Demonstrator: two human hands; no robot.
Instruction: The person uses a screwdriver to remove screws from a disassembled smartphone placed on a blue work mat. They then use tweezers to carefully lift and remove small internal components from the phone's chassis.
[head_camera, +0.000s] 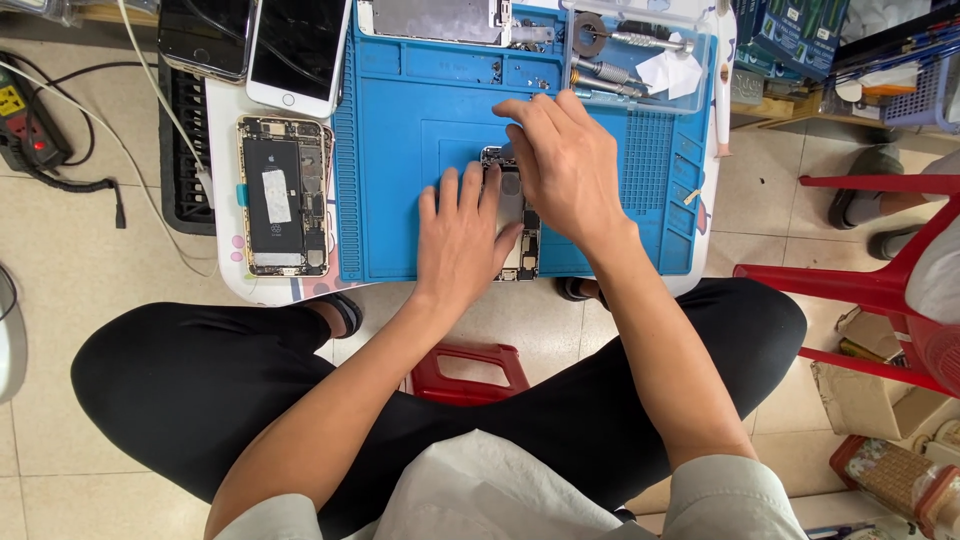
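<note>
An opened phone body (520, 235) lies on a blue work mat (400, 150) on a small low table. My left hand (460, 240) rests flat on its left half, fingers spread, pressing it down. My right hand (562, 160) hovers over its top end with fingers curled, fingertips near the phone's upper edge; whether it pinches a small part or tool is hidden. Most of the phone is covered by both hands.
A second opened phone (283, 195) with its battery showing lies left of the mat. Two phones (298, 50) lie face up at the back left. A clear tray (640, 50) of tools sits at the back right. A red plastic chair (880, 290) stands to the right, a power strip (30, 120) at the left.
</note>
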